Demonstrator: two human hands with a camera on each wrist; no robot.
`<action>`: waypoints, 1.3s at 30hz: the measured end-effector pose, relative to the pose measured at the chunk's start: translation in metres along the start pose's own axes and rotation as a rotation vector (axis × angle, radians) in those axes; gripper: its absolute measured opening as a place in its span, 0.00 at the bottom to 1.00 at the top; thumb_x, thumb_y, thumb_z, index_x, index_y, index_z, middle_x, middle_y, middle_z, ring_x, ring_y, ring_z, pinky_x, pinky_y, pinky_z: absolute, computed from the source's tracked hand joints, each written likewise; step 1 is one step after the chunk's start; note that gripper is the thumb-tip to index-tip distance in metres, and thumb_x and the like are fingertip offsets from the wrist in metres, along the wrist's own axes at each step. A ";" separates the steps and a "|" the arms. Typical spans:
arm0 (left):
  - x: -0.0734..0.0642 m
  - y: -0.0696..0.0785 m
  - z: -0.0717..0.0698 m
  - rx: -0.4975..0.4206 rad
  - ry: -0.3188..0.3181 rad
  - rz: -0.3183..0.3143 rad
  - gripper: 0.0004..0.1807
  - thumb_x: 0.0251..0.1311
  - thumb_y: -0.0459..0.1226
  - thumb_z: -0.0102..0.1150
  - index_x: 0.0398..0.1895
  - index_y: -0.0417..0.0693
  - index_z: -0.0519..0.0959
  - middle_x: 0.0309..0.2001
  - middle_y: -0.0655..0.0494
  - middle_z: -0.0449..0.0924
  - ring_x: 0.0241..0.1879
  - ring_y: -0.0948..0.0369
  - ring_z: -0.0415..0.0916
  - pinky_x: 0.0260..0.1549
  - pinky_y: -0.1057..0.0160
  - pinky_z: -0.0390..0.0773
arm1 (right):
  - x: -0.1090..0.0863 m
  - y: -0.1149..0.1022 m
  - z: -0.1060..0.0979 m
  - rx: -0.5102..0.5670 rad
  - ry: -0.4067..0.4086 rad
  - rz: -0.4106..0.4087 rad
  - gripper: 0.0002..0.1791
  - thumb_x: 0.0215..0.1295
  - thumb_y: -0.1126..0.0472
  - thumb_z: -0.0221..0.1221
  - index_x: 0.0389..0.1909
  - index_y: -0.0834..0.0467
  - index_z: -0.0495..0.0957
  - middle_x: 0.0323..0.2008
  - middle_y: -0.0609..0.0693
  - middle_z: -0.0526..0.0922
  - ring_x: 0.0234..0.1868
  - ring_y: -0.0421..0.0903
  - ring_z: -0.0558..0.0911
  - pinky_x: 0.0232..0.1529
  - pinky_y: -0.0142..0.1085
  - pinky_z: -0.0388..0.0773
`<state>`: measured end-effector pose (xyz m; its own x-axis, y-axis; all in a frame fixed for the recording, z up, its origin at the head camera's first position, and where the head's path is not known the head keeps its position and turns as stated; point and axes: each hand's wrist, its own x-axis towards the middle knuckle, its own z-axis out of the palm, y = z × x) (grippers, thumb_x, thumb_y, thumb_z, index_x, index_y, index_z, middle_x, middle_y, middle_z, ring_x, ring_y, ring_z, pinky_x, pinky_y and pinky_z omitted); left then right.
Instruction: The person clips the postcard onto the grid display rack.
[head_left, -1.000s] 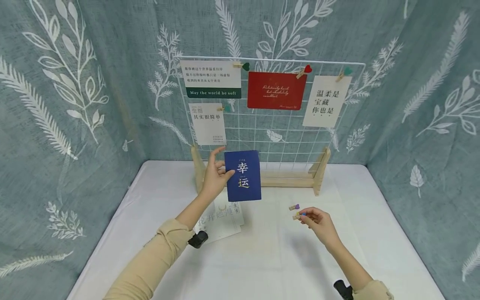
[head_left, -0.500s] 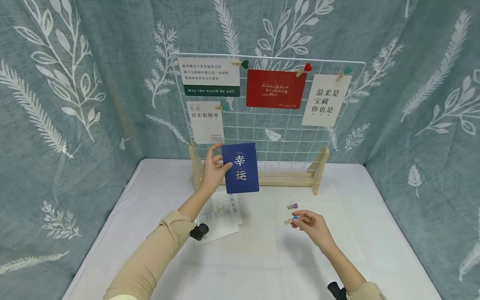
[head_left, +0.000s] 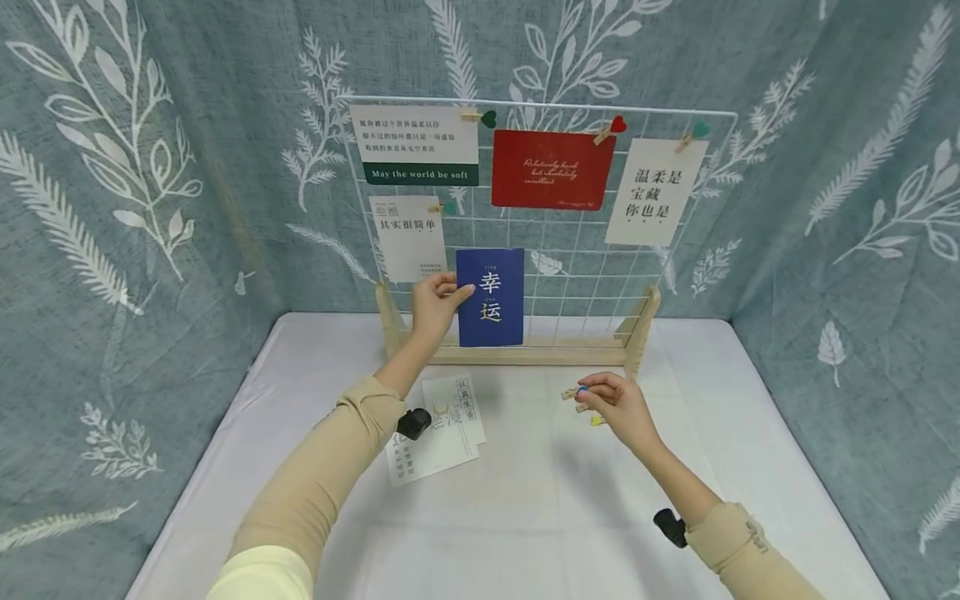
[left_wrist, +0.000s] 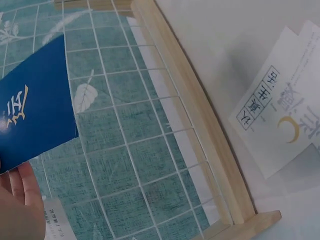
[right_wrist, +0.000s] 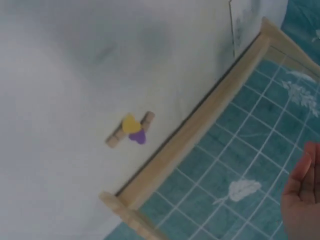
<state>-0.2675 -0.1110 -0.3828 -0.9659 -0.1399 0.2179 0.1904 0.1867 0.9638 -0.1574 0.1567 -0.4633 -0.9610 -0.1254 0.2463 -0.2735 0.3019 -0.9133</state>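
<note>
My left hand (head_left: 435,310) pinches the left edge of a dark blue card (head_left: 508,296) with white and gold characters. The card stands upright before the lower part of a white wire grid (head_left: 577,286); whether they touch, I cannot tell. In the left wrist view, the fingers (left_wrist: 29,182) show under the blue card (left_wrist: 42,100). Lower right, my right hand (head_left: 624,417) pinches a small wooden clothespin (head_left: 570,393) with a blue heart. That clothespin is outside the right wrist view. On the table lie a yellow-heart clothespin (right_wrist: 131,124) and a purple-heart clothespin (right_wrist: 138,136), close together.
Clipped on the grid are a white-and-green card (head_left: 416,146), a red card (head_left: 551,171), a white card (head_left: 654,192) and a smaller white card (head_left: 411,243). A wooden base (head_left: 525,357) carries the grid. Loose white cards (head_left: 442,454) lie on the table.
My left hand has raised the blue card toward the grid. My right hand has lifted the blue-heart clothespin away from the others and moved it forward and slightly left.
</note>
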 end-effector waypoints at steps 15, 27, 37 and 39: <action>0.015 0.011 0.006 -0.005 0.056 0.013 0.10 0.54 0.30 0.65 0.38 0.31 0.79 0.31 0.41 0.82 0.19 0.72 0.69 0.21 0.78 0.71 | 0.069 -0.042 0.000 -0.278 0.078 -0.188 0.10 0.60 0.68 0.60 0.40 0.71 0.78 0.37 0.66 0.84 0.39 0.59 0.84 0.38 0.23 0.78; 0.027 0.015 0.014 -0.010 0.065 0.075 0.10 0.53 0.29 0.64 0.36 0.30 0.78 0.33 0.36 0.82 0.18 0.73 0.67 0.23 0.79 0.70 | 0.120 -0.075 -0.006 -0.312 0.214 -0.355 0.08 0.58 0.69 0.62 0.36 0.71 0.80 0.34 0.64 0.84 0.34 0.57 0.82 0.35 0.18 0.71; 0.034 0.017 0.018 -0.012 0.070 0.078 0.10 0.54 0.29 0.64 0.36 0.31 0.78 0.30 0.39 0.82 0.18 0.71 0.68 0.23 0.77 0.72 | 0.154 -0.086 -0.005 -0.276 0.343 -0.431 0.09 0.57 0.68 0.63 0.34 0.71 0.79 0.32 0.65 0.84 0.31 0.57 0.82 0.33 0.18 0.69; 0.034 0.017 0.019 -0.013 0.081 0.083 0.10 0.53 0.29 0.64 0.35 0.30 0.78 0.28 0.40 0.81 0.18 0.72 0.67 0.22 0.78 0.71 | 0.158 -0.088 -0.004 -0.264 0.358 -0.449 0.09 0.58 0.68 0.62 0.34 0.72 0.79 0.31 0.66 0.84 0.31 0.58 0.81 0.33 0.19 0.69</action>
<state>-0.3010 -0.0940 -0.3622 -0.9296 -0.2029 0.3078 0.2714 0.1886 0.9438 -0.2856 0.1136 -0.3427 -0.6917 0.0161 0.7221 -0.6102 0.5217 -0.5962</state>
